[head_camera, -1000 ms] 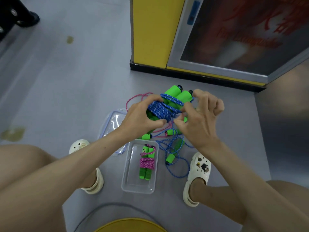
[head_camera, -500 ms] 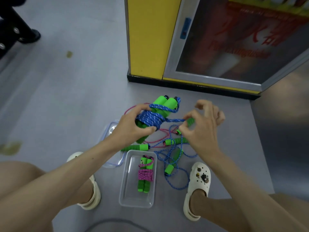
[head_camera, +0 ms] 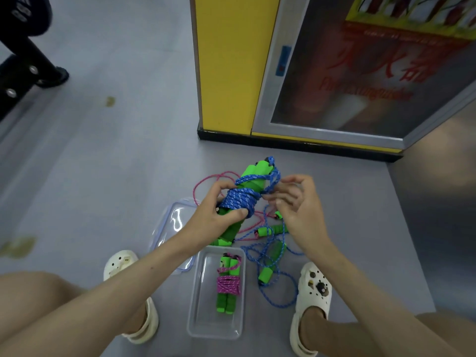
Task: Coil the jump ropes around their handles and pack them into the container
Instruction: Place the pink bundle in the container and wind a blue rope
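Left hand (head_camera: 216,217) grips blue-coiled handles (head_camera: 242,199) at frame centre; right hand (head_camera: 296,207) pinches the loose blue rope end (head_camera: 273,181) just right.

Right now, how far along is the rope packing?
Done: one pink-coiled rope lies in the container. In hand: left hand grips the blue bundle, rope mostly wound on its handles; right hand pinches its tail. Left: a loose blue rope and loose pink rope on the floor, plus the lid.
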The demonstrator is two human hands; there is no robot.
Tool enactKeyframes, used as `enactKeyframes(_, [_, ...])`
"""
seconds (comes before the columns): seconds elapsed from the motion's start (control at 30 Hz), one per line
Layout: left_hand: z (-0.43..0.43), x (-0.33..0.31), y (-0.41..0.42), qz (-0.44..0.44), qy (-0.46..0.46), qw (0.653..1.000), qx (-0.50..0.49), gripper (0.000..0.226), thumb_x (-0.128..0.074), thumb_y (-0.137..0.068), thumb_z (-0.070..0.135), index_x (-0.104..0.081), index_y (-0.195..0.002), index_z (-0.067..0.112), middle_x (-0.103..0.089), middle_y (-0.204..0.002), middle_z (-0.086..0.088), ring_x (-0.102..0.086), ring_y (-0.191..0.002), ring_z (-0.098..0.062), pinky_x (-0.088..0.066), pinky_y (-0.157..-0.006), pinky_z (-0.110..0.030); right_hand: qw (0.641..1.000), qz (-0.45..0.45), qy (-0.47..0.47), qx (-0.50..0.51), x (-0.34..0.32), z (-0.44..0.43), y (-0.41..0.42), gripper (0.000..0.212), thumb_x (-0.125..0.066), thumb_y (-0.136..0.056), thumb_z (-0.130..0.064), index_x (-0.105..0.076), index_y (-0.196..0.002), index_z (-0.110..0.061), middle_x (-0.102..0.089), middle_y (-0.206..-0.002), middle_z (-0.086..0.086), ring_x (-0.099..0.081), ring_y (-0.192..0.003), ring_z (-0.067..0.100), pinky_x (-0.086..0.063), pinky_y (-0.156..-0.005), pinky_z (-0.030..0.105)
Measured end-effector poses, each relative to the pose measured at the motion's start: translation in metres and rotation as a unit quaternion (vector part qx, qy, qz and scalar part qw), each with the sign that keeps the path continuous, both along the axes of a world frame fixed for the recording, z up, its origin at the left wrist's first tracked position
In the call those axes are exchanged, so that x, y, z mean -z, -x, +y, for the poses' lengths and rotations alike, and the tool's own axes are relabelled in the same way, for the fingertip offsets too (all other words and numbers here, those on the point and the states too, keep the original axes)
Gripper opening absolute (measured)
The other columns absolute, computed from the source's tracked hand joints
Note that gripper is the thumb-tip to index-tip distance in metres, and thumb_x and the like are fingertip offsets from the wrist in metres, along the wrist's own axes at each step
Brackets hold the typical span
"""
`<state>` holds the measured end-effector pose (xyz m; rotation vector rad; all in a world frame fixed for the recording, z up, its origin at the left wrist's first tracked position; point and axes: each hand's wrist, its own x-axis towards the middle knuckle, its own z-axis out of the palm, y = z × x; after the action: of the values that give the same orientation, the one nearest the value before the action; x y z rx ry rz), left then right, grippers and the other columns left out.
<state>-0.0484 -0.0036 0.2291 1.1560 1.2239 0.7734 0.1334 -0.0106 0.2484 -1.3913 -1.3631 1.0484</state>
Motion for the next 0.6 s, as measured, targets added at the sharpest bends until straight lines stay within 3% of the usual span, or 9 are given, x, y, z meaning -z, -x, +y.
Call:
enactKeyframes(0.17, [0.0,0.001,0.001,-0.049,0.057,0.996,0.037,0.034,-0.06,-0.091,0.011,-0.042,-0.11,0.034,-0.061,-0.111,-0.018,-0.069,-0.074,-0.023,-0.057,-0.065,-0.031,0.999,-0.048,-0.002,0.0,-0.001,0.005,0.004,0.031,-0.072,-0.079,-0.002,-0.059,-0.088,-0.028,-0.068,-0.088,-0.004,-0.066,-0.081,0.009,-0.053,-0.076,0.021])
enactKeyframes(0.37, [0.003,0.004,-0.002,-0.036,0.064,0.996,0.059,0.032,-0.056,-0.093,0.009,-0.04,-0.109,0.032,-0.06,-0.109,-0.016,-0.066,-0.074,-0.025,-0.057,-0.067,-0.031,0.993,-0.108,-0.042,-0.006,0.004,0.008,0.004,0.013,-0.074,-0.079,-0.007,-0.07,-0.092,-0.009,-0.07,-0.085,0.001,-0.066,-0.078,0.012,-0.055,-0.074,0.024])
enactKeyframes(0.5, [0.002,0.008,-0.004,0.002,0.015,0.998,0.062,0.037,-0.061,-0.09,0.008,-0.039,-0.107,0.032,-0.061,-0.101,-0.006,-0.061,-0.073,-0.011,-0.054,-0.072,-0.028,0.958,-0.22,-0.182,-0.035,0.007,0.007,0.005,0.018,-0.07,-0.081,-0.01,-0.072,-0.097,-0.002,-0.064,-0.084,-0.002,-0.057,-0.076,0.003,-0.048,-0.074,0.012])
enactKeyframes(0.6, [0.004,0.01,-0.004,0.031,-0.025,0.997,0.066,0.043,-0.066,-0.086,0.009,-0.038,-0.109,0.032,-0.06,-0.095,0.002,-0.058,-0.071,-0.003,-0.053,-0.073,-0.028,0.921,-0.313,-0.217,-0.082,0.009,0.007,0.005,0.03,-0.056,-0.089,-0.02,-0.069,-0.11,-0.003,-0.062,-0.088,0.005,-0.058,-0.079,0.013,-0.053,-0.07,0.026])
